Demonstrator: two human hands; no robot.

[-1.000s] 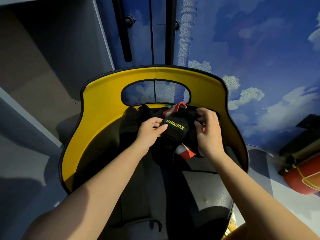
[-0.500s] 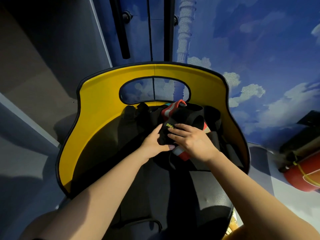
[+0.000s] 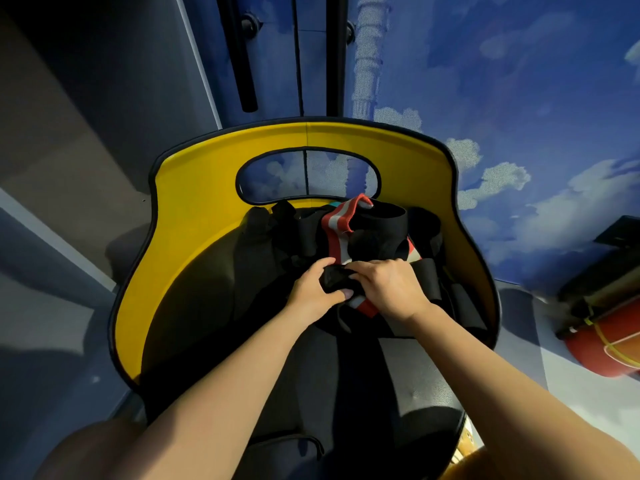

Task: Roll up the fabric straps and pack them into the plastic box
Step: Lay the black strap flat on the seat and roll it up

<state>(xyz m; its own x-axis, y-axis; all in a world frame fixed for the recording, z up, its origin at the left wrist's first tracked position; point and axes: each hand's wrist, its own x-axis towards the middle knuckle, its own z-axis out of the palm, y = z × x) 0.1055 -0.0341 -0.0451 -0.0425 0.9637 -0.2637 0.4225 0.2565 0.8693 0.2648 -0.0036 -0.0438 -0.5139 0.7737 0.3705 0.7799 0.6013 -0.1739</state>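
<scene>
Black strap (image 3: pixel 333 279) bunched between both hands at frame centre, left hand (image 3: pixel 311 291) gripped it from 9 o'clock, right hand (image 3: pixel 388 289) curled over it from 3 o'clock, red-grey strap (image 3: pixel 335 226) lay at 12 o'clock, all on yellow chair (image 3: pixel 194 216).

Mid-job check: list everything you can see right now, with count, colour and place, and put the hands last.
black strap: one, black, part-rolled, gripped between both hands over the chair seat
strap pile: number unclear, black, heaped at the back of the seat
red and grey strap: at least one, striped, sticking up out of the pile
chair: one, yellow back with an oval cut-out, dark seat
red cylinder: one, red, on the floor at far right
plastic box: not in view
left hand: one, grips the black strap
right hand: one, fingers curled on the same strap
</scene>
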